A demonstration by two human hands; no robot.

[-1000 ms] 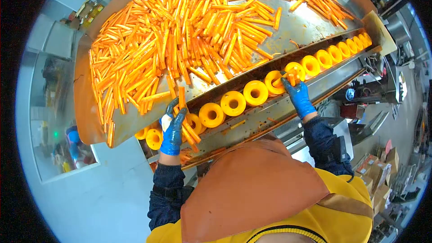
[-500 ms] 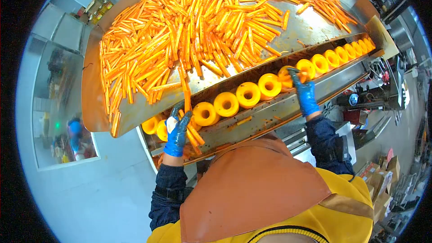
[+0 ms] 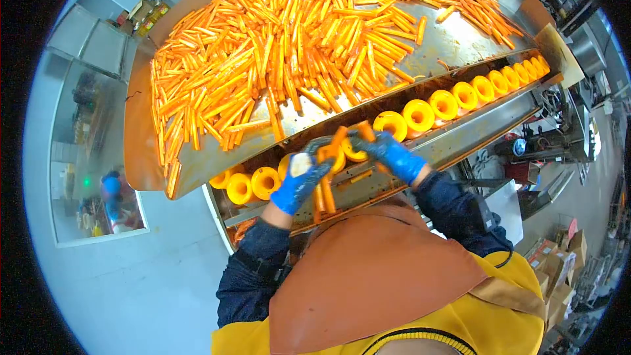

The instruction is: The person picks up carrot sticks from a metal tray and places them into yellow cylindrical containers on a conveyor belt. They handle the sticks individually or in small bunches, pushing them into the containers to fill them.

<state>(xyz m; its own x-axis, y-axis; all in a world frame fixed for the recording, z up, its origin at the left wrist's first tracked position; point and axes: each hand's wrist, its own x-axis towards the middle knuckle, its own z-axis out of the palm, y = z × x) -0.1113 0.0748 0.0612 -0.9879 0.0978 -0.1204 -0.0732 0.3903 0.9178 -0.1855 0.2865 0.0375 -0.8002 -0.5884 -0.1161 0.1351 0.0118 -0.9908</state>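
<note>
Blue-gloved, my left hand [image 3: 301,179] is closed round several orange sticks [image 3: 324,196] that point down toward the apron. Close to its right, my right hand [image 3: 389,151], also in a blue glove, pinches an orange stick [image 3: 365,132] between its fingertips. Both hands are over a slanting row of yellow ring-shaped cups [image 3: 419,116], and they hide some of the cups in the middle. Behind the row, a large pile of orange sticks [image 3: 289,39] lies on a metal tray [image 3: 453,43].
A metal ledge [image 3: 440,142] runs along the near side of the cups, with loose bits on it. The brown apron [image 3: 374,276] is just below the hands. Cardboard boxes [image 3: 559,276] stand at the lower right, and a window [image 3: 98,158] is at the left.
My right hand has moved left along the cups, close to my left hand. My left hand has shifted right and up with its sticks. The view has shifted slightly.
</note>
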